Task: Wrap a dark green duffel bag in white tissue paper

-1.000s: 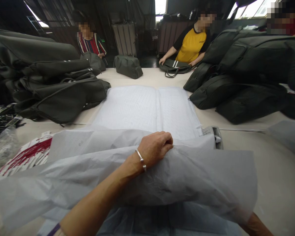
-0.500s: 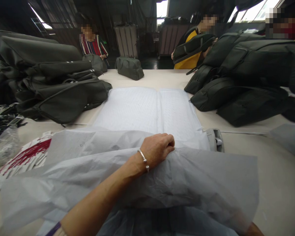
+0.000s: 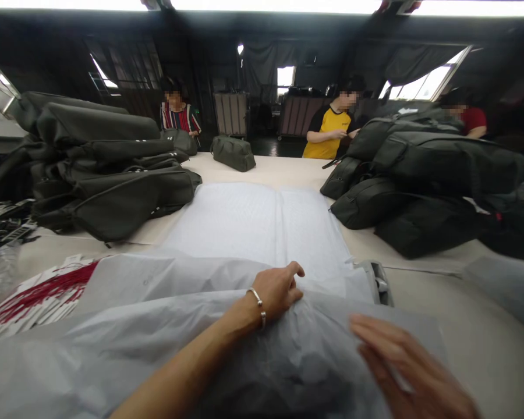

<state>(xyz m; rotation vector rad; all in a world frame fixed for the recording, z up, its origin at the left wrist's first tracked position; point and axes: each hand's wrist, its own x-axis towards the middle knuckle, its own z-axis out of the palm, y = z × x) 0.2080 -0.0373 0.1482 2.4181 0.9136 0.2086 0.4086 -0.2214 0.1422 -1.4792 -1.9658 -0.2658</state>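
Observation:
A translucent plastic bag spreads across the near side of the table. My left hand, with a silver bracelet at the wrist, pinches its upper edge, thumb low and index finger slightly lifted. At the lower right my right hand is blurred, fingers stretched out over the plastic. Something dark shows dimly through the bag below my hands; its shape is hidden. Just beyond lies a flat stack of white plastic bags.
Dark bags are heaped at left and right. One dark duffel bag stands at the far edge. Tags with red cords lie left; a grey tape dispenser sits right of the stack. Several people stand across the table.
My right hand has risen into view over the plastic from the lower right. My left index finger has lifted a little. The view has tilted up, and the person in yellow no longer holds up a bag.

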